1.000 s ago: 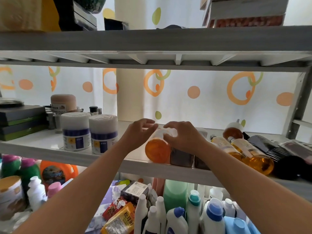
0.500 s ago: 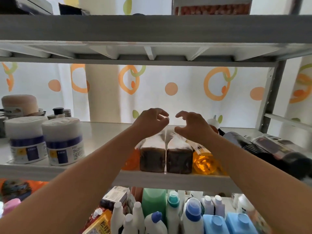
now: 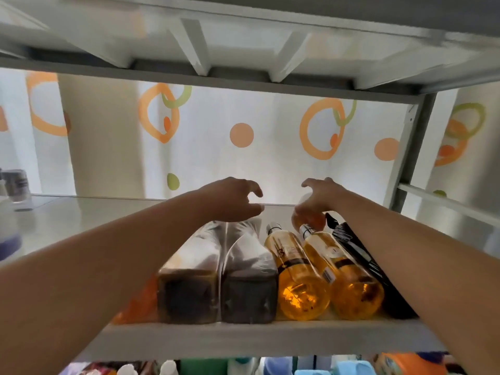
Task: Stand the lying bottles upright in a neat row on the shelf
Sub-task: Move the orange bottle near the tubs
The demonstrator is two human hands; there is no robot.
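One amber bottle (image 3: 297,274) and a second amber bottle (image 3: 349,277) are lying side by side at the front edge of the shelf (image 3: 243,339). Their long axes are running front to back, with the bases toward the front edge and the caps toward the back. They are looking full, so probably heavy, smooth and slippery; gripping round the mid-body seems safest. The left hand (image 3: 230,200) is hovering half-curled, holding nothing. The right hand (image 3: 318,197) is reaching over a small orange bottle (image 3: 311,219); I cannot tell if it is gripping it.
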